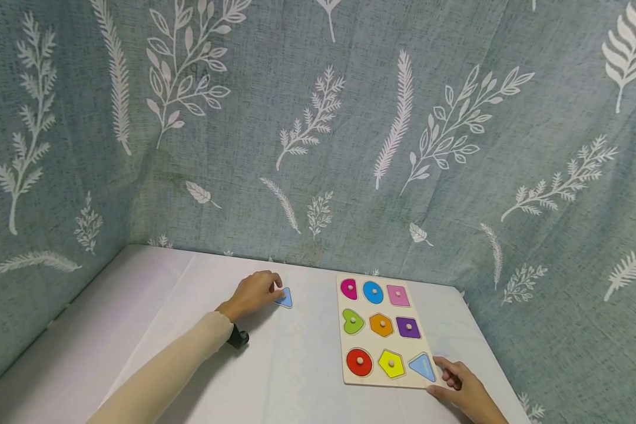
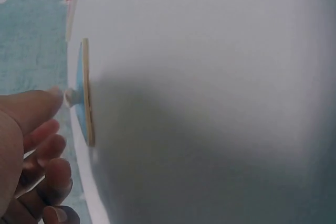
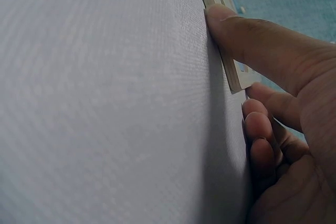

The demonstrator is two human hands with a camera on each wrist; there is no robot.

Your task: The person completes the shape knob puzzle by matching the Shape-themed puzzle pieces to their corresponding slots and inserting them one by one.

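Note:
In the head view my left hand (image 1: 254, 292) is at the far middle of the table, thumb and index finger at the small knob of a light blue triangle puzzle piece (image 1: 286, 299). The left wrist view shows that piece (image 2: 87, 93) edge-on, with the thumb against its pale knob. A wooden shape puzzle board (image 1: 370, 343) lies to the right. My right hand (image 1: 463, 386) holds its near right corner, thumb on the near edge and index finger on the right edge. Beside that corner is a light blue triangular recess (image 1: 423, 367) without a knob.
Knobbed pieces sit in the board, among them a red circle (image 1: 359, 368), a yellow pentagon (image 1: 391, 371), a green heart (image 1: 351, 327) and a purple square (image 1: 408, 334). A white cloth (image 1: 307, 377) covers the table. Patterned curtains (image 1: 254, 176) hang behind and at both sides.

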